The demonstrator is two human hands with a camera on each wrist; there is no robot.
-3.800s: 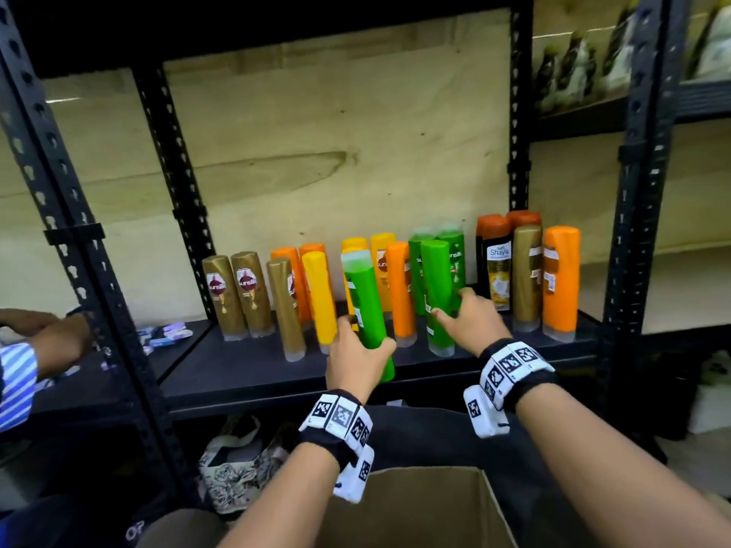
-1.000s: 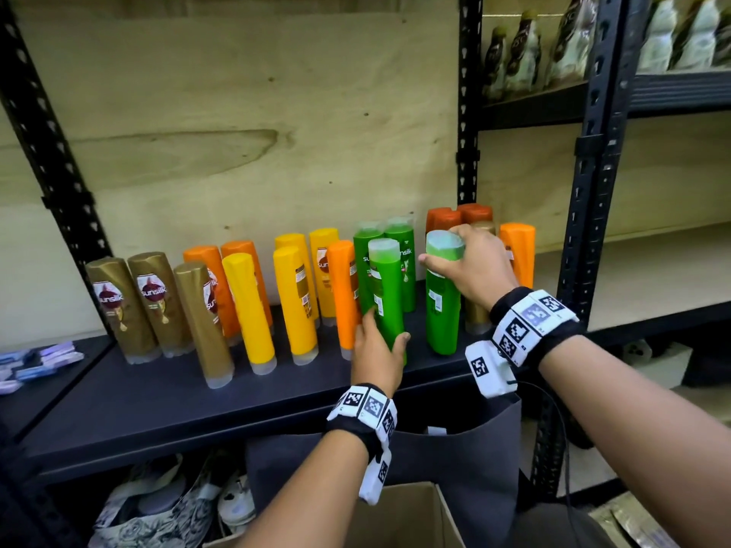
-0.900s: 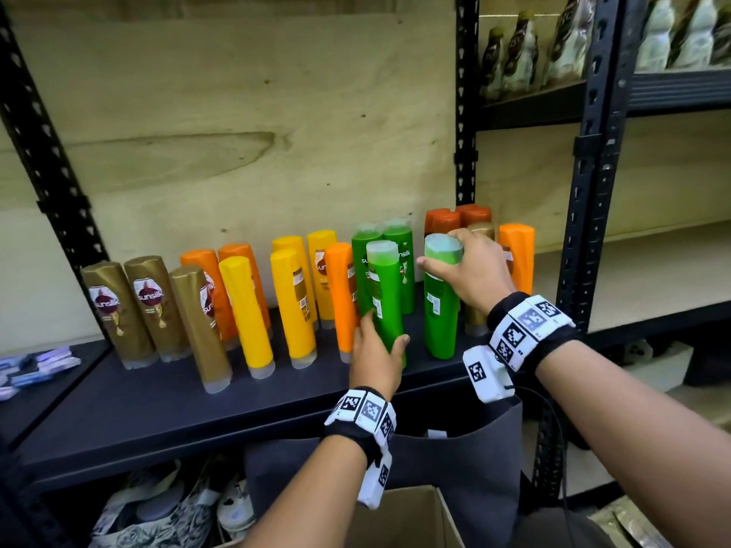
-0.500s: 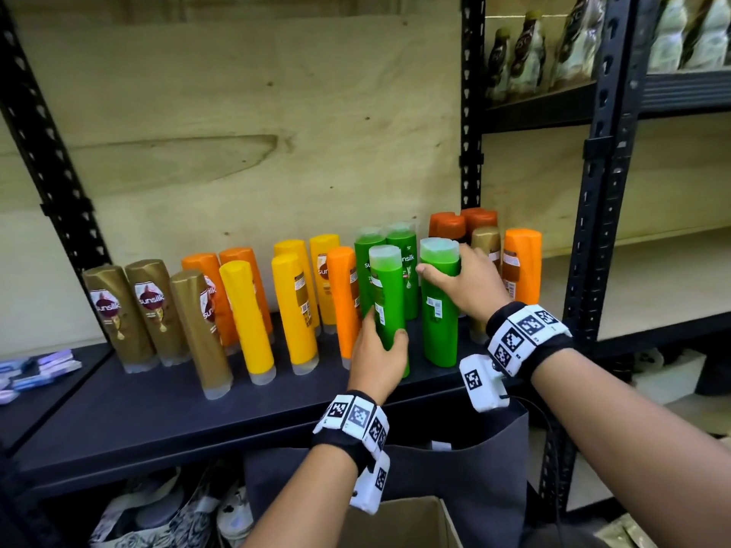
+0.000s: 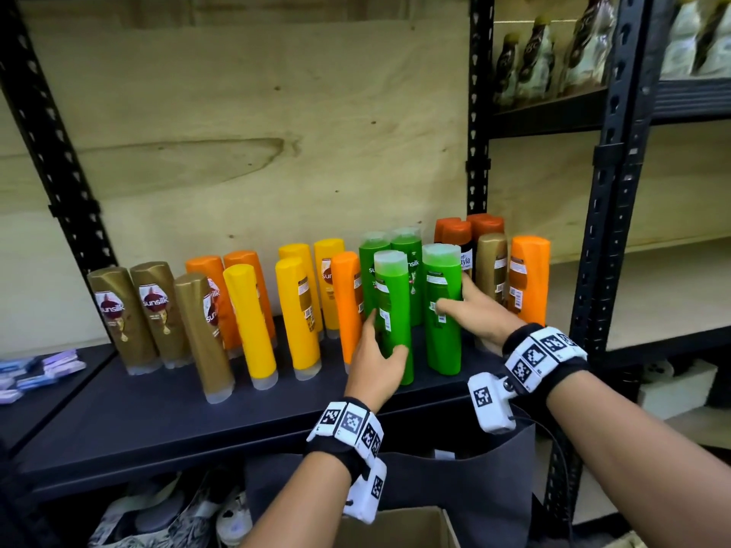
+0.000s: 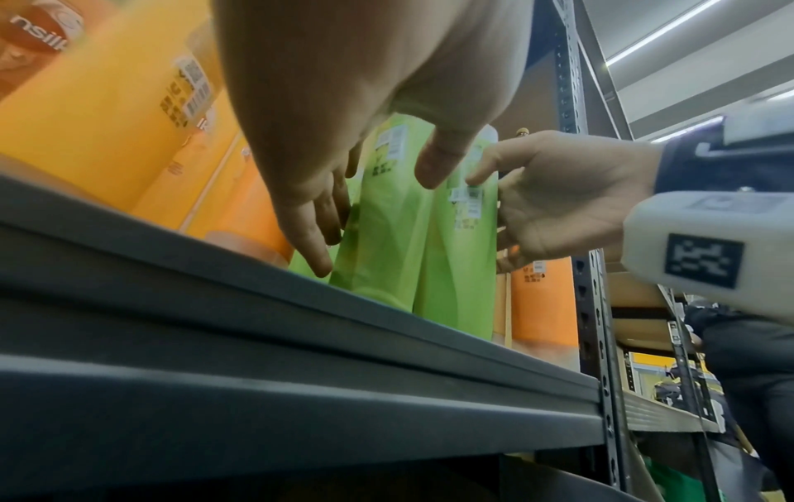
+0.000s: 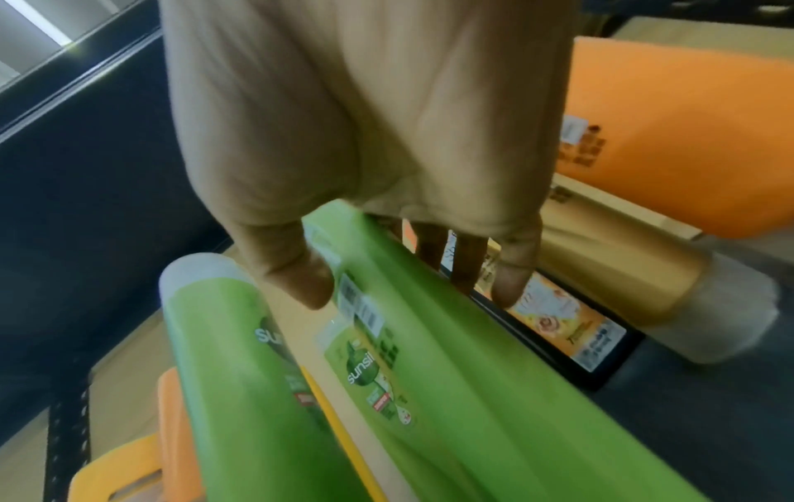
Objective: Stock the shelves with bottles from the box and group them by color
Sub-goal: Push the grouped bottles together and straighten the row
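Note:
Two green bottles stand side by side at the front of the black shelf (image 5: 158, 409). My left hand (image 5: 379, 350) grips the left green bottle (image 5: 391, 306) low down, thumb on its right side and fingers on its left. My right hand (image 5: 455, 306) holds the right green bottle (image 5: 441, 342) at mid height, thumb across the label and fingers behind. The left wrist view shows the same left bottle (image 6: 382, 220) beside the right bottle (image 6: 464, 265). In the right wrist view my right hand's thumb (image 7: 301, 282) presses the held bottle (image 7: 451, 373). Two more green bottles (image 5: 407, 251) stand behind.
Gold bottles (image 5: 130, 314), orange bottles and yellow bottles (image 5: 253, 322) fill the shelf to the left. At the right stand dark orange-capped bottles (image 5: 455, 235), a gold bottle (image 5: 491, 263) and an orange bottle (image 5: 528, 278) by the black upright (image 5: 593, 270). The cardboard box (image 5: 395, 528) sits below.
My right hand has slid down from the cap of the right green bottle to its middle. My left hand has kept its hold low on the left green bottle.

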